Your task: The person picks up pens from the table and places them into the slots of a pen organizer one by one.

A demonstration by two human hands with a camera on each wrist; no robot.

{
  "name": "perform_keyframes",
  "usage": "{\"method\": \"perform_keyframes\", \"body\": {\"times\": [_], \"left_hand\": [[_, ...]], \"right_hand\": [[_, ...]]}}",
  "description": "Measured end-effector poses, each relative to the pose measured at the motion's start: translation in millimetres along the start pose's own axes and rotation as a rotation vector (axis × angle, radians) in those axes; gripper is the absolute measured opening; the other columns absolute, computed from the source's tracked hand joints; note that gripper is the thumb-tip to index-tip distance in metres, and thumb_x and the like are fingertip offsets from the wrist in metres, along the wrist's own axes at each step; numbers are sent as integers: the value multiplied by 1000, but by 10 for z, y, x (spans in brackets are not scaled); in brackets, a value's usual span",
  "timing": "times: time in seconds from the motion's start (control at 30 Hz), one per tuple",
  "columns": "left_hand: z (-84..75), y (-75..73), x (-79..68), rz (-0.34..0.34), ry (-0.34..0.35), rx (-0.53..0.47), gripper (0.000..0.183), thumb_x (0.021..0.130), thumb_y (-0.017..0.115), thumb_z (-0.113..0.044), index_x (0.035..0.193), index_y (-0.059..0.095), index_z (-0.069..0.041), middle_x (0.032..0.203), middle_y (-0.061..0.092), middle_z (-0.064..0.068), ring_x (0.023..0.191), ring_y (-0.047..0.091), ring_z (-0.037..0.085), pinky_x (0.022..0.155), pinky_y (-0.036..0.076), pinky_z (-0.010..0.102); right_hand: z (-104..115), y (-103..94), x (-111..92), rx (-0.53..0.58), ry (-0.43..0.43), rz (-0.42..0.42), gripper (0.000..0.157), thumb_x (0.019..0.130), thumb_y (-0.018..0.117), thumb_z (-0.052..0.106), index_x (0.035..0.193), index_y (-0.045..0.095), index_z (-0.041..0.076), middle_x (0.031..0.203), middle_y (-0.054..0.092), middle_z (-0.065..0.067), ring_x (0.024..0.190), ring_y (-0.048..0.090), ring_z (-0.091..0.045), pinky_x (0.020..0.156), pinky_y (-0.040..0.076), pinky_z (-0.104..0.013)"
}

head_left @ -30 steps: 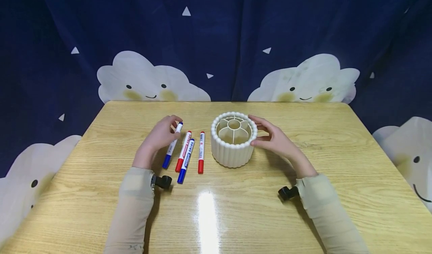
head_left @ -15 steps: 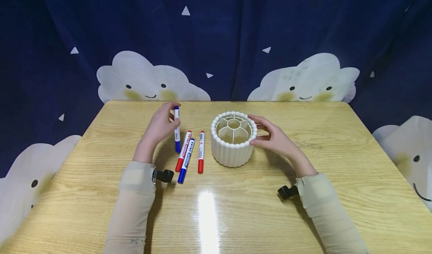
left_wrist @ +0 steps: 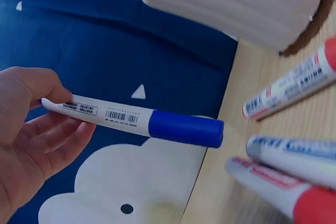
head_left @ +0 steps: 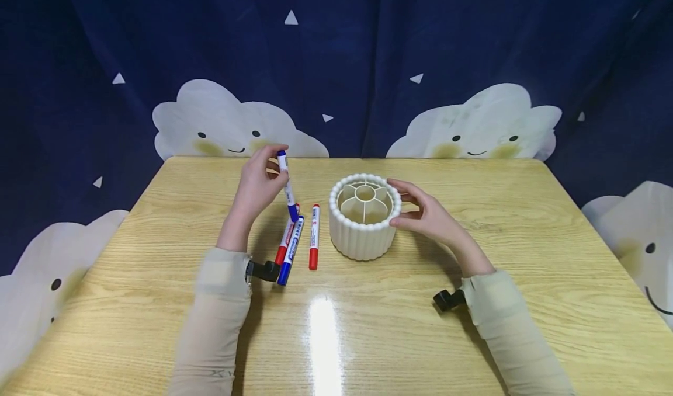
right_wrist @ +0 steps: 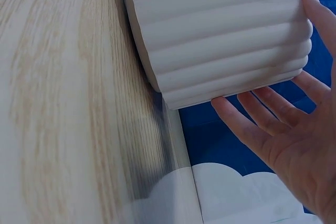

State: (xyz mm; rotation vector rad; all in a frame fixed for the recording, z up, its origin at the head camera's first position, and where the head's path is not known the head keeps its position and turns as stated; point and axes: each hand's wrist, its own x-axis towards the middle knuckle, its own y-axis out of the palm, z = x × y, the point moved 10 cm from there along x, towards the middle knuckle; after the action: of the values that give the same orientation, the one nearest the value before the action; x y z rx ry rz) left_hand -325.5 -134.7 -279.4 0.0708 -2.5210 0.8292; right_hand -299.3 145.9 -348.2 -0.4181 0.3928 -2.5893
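Observation:
A white whiteboard marker with a blue cap (head_left: 288,187) is pinched near its top end by my left hand (head_left: 257,187), raised over the table. It tilts with the cap pointing down, as the left wrist view shows along its printed barrel (left_wrist: 123,118). A cream, ribbed pen holder (head_left: 361,245) with a beaded rim and several inner compartments stands to the right. My right hand (head_left: 428,216) holds its right side, thumb at the rim and fingers along the ribbed wall (right_wrist: 226,40). No pens show in the compartments.
A red-capped marker (head_left: 314,232) lies left of the pen holder. Farther left, a blue-capped marker (head_left: 292,250) lies beside another red-capped marker (head_left: 284,245), partly hidden. The wooden table (head_left: 389,337) ends at a dark blue curtain (head_left: 347,45) with cloud shapes.
My left hand has lifted the blue-capped marker off the table and carried it away from me and slightly right, swinging its cap rightward. The right hand and pen holder stay put.

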Motion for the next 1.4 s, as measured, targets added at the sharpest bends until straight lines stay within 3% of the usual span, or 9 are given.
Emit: {"method": "perform_keyframes", "body": {"times": [0.43, 0.63, 0.83, 1.27, 1.4], "left_hand": [[-220, 2, 57, -100, 50, -153, 46, 81, 63, -1, 124, 53, -10, 106, 54, 12, 86, 60, 20, 72, 54, 30], [-330, 30, 73, -150, 97, -243, 42, 81, 63, -1, 122, 52, -8, 107, 54, 12, 87, 60, 21, 74, 53, 28], [-475, 8, 85, -219, 164, -324, 41, 81, 63, -1, 121, 54, -5, 104, 54, 14, 85, 59, 19, 72, 51, 25], [-869, -44, 126, -269, 338, -351, 41, 80, 65, 0, 120, 53, -2, 103, 51, 12, 86, 58, 17, 74, 52, 24], [-955, 14, 131, -239, 375, -383, 42, 80, 66, 0, 119, 53, -1, 102, 52, 12, 85, 58, 18, 73, 52, 24]], "right_hand": [[-22, 5, 4, 2, 8, -1, 73, 77, 71, 7, 139, 35, 15, 133, 43, -11, 116, 45, -27, 87, 49, -35], [-3, 0, 2, 5, 13, -3, 73, 77, 71, 7, 140, 35, 15, 133, 43, -11, 116, 45, -25, 86, 50, -30], [-4, 0, 1, 3, 12, -3, 73, 77, 71, 6, 140, 35, 14, 134, 42, -12, 117, 44, -29, 88, 49, -36], [-6, 6, -7, 3, 7, -5, 73, 77, 71, 6, 140, 34, 13, 135, 41, -13, 115, 46, -24, 86, 50, -32], [-12, 13, -8, 11, 7, -8, 74, 77, 71, 6, 140, 34, 13, 136, 39, -16, 116, 45, -28, 85, 50, -27]]}}
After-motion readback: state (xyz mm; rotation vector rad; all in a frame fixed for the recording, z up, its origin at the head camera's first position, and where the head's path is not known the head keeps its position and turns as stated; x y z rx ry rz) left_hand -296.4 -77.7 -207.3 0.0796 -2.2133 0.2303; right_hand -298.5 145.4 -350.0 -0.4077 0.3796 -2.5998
